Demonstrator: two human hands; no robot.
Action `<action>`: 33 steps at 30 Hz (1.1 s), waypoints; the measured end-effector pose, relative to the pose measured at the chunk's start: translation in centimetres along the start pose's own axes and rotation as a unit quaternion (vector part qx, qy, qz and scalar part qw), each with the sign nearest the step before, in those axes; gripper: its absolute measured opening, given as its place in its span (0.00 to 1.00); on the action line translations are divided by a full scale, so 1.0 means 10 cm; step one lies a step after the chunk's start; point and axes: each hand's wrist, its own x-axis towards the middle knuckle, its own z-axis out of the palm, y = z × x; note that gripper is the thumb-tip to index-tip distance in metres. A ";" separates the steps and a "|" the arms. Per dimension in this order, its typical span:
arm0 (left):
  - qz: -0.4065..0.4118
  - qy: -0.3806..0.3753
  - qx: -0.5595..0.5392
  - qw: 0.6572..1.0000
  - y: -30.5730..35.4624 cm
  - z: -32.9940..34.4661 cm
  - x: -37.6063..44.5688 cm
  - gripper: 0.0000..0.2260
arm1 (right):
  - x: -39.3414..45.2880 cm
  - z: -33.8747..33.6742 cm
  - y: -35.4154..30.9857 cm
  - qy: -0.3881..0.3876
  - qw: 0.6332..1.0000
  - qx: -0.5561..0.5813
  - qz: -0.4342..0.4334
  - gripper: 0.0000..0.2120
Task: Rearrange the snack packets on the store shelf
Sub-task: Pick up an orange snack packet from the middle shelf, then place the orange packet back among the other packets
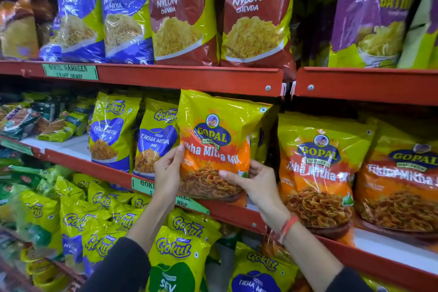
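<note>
A yellow and orange Gopal Tikha Mitha Mix packet (216, 140) stands upright on the middle red shelf (234, 214). My left hand (167, 173) grips its left edge. My right hand (254, 181) holds its lower right corner, thumb across the front. Two more Gopal packets (317, 168) stand to its right. Blue and yellow Gokul Tikha Mitha packets (156, 142) stand to its left, one partly behind my left hand.
The top shelf (189, 78) holds Nylon Chevda packets (256, 12) and purple Gathiya packets (374, 12). Below the middle shelf lie several Gokul packets (180, 256). Green price labels (70, 71) are stuck on the shelf edges. A bare white patch of shelf (71, 146) shows at left.
</note>
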 end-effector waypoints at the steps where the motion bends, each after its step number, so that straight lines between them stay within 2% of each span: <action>1: -0.001 -0.003 -0.012 1.000 0.05 -0.01 -0.07 0.10 | -0.07 -0.03 -0.06 -0.001 1.000 0.006 -0.005 0.17; 4: -0.021 -0.021 -0.044 0.999 0.18 -0.03 -0.30 0.10 | -0.36 -0.12 -0.24 0.001 1.000 0.011 -0.009 0.22; 10: -0.060 -0.077 -0.083 0.992 0.31 0.28 -0.77 0.10 | -0.85 -0.56 -0.39 0.040 0.999 0.012 -0.016 0.15; 14: -0.073 -0.128 -0.084 0.986 0.36 0.69 -1.06 0.09 | -1.06 -1.11 -0.58 0.070 0.997 0.012 -0.033 0.15; 20: -0.074 -0.180 -0.094 0.976 0.39 1.48 -1.36 0.09 | -1.19 -2.02 -0.76 0.099 0.993 0.006 -0.063 0.23; 24: -0.077 -0.188 -0.092 0.975 0.31 2.15 -1.51 0.11 | -1.20 -2.64 -0.72 0.132 0.988 0.006 -0.078 0.22; 28: -0.097 -0.174 -0.090 0.976 0.14 2.72 -1.66 0.11 | -1.20 -3.13 -0.54 0.161 0.983 0.001 -0.085 0.28; 33: -0.126 -0.138 -0.075 0.979 -0.10 3.05 -1.75 0.09 | -1.16 -3.39 -0.28 0.158 0.985 0.014 -0.066 0.19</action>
